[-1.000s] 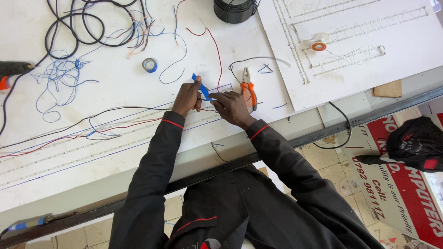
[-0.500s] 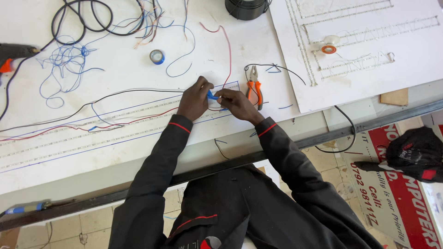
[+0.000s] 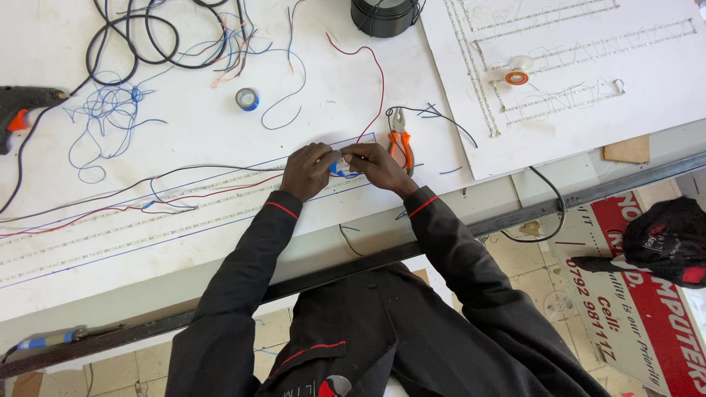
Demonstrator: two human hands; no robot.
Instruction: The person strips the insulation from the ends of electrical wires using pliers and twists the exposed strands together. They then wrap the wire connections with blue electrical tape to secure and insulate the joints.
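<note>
A small blue piece (image 3: 340,167) is pinched between the curled fingers of the left hand (image 3: 307,170) and right hand (image 3: 376,165), both nearly closed, on the white board (image 3: 184,147). Orange-handled pliers (image 3: 401,140) lie just beside the right hand.

A sign-making or electrical workshop is showing here: loose wires (image 3: 110,125), pliers (image 3: 401,143) and a glue gun (image 3: 26,103) are lying across the white bench (image 3: 184,132).

One head-worn view looks steeply down, facing twelve o'clock across the white table (image 3: 184,140), near, torso at six o'clock.
</note>
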